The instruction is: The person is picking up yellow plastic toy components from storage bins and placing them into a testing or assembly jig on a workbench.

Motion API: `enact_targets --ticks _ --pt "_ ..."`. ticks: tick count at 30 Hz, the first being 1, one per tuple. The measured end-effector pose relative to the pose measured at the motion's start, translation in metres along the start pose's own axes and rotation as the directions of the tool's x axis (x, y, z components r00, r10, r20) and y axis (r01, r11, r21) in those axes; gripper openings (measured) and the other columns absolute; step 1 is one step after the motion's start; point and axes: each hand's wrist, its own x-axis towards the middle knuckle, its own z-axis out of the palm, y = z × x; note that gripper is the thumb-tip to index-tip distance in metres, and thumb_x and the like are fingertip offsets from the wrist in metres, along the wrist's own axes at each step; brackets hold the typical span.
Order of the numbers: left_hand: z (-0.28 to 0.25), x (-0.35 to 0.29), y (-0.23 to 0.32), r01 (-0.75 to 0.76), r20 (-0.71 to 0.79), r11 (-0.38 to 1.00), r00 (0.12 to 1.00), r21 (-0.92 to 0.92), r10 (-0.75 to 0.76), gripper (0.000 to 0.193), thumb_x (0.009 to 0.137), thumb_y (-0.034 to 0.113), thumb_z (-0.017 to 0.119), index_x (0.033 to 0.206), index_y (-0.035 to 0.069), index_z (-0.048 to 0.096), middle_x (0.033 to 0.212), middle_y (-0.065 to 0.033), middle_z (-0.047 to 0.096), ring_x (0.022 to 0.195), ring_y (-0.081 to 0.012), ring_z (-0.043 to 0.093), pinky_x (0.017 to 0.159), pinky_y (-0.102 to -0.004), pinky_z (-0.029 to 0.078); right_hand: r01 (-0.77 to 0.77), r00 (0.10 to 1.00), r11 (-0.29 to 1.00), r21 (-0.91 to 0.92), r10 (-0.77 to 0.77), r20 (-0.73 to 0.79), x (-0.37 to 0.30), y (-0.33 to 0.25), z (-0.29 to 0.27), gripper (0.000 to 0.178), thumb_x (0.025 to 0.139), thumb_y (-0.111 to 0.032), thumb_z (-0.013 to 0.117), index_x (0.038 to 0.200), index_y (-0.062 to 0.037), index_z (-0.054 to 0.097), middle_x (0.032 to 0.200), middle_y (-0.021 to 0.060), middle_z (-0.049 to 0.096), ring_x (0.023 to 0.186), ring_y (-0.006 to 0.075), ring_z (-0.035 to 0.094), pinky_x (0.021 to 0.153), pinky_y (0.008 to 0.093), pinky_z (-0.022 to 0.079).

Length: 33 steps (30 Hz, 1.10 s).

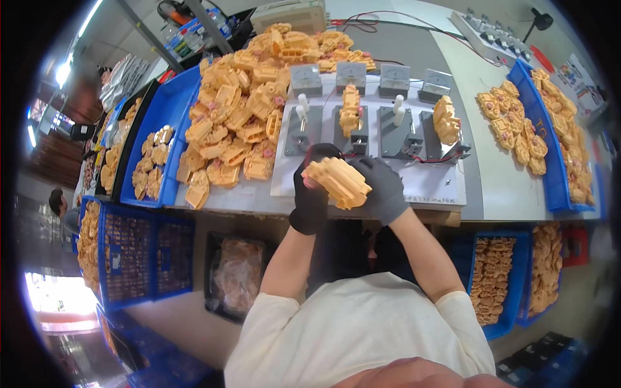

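A tan ribbed plastic housing (pixel 339 183) is held between my two hands, in front of the test board's near edge. My left hand (pixel 309 205), in a black glove, is closed on its left end beside a small pink piece. From the other side, my right hand (pixel 383 184), in a grey glove, grips its right end. Just beyond stands a white board (pixel 284 180) with several grey fixtures, each paired with a meter. One tan housing (pixel 350 110) sits upright on the second fixture from the left, another housing (pixel 446 121) on the rightmost.
A large heap of tan housings (pixel 236 107) lies left of the board. Blue bins stand at the left (pixel 184 97) and right (pixel 540 123), with a smaller group of housings (pixel 511 123) near the right one. Crates of parts (pixel 495 278) sit below table level. Red wires cross the back.
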Motion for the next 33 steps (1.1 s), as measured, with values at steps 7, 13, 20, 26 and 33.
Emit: enact_targets --ticks 7,13,20,26,33 --pt "-0.006 0.001 -0.023 0.149 0.002 0.981 0.989 -0.121 -0.150 0.066 0.080 0.050 0.067 0.120 0.000 0.050 0.108 -0.0134 0.062 0.097 -0.0235 0.063 0.086 -0.0366 0.051 -0.006 0.998 0.997 0.078 0.010 -0.061 -0.006 0.005 0.005 0.047 0.064 -0.037 0.075 0.105 -0.0187 0.059 0.096 0.0033 0.057 0.094 0.0228 0.060 0.071 0.0367 0.054" --pt "-0.012 -0.006 -0.011 0.199 -0.060 0.975 0.977 -0.096 -0.205 0.072 0.080 0.055 0.063 0.126 0.004 0.044 0.115 -0.0120 0.056 0.098 -0.0250 0.061 0.085 -0.0408 0.051 0.006 0.999 0.997 0.079 -0.002 -0.049 -0.005 0.007 0.009 0.037 0.073 -0.033 0.069 0.104 -0.0145 0.059 0.094 0.0049 0.057 0.090 0.0235 0.060 0.067 0.0373 0.054" --pt "0.004 0.004 -0.006 0.097 -0.087 0.995 0.991 -0.019 -0.098 0.069 0.084 0.046 0.057 0.133 0.001 0.038 0.124 -0.0147 0.050 0.100 -0.0216 0.057 0.082 -0.0327 0.048 0.029 0.997 0.984 0.178 -0.015 -0.082 -0.007 0.010 0.009 0.030 0.076 -0.030 0.066 0.099 -0.0123 0.061 0.094 0.0065 0.057 0.087 0.0242 0.059 0.065 0.0379 0.053" --pt "0.002 0.003 -0.007 0.089 -0.049 0.986 0.994 -0.143 -0.097 0.067 0.084 0.045 0.056 0.132 0.001 0.039 0.124 -0.0163 0.049 0.100 -0.0229 0.058 0.083 -0.0356 0.049 0.032 0.999 0.981 0.191 -0.024 -0.047 -0.006 0.012 0.008 0.029 0.076 -0.029 0.066 0.098 -0.0109 0.061 0.094 0.0068 0.056 0.088 0.0235 0.058 0.064 0.0374 0.053" --pt "0.001 0.003 -0.008 0.046 0.032 0.992 0.999 -0.120 -0.042 0.065 0.084 0.046 0.057 0.130 0.003 0.041 0.119 -0.0131 0.053 0.101 -0.0245 0.058 0.083 -0.0377 0.050 0.037 0.999 0.985 0.166 -0.030 -0.043 -0.006 0.011 0.005 0.030 0.076 -0.029 0.066 0.099 -0.0109 0.061 0.096 0.0064 0.058 0.090 0.0229 0.059 0.064 0.0363 0.054"
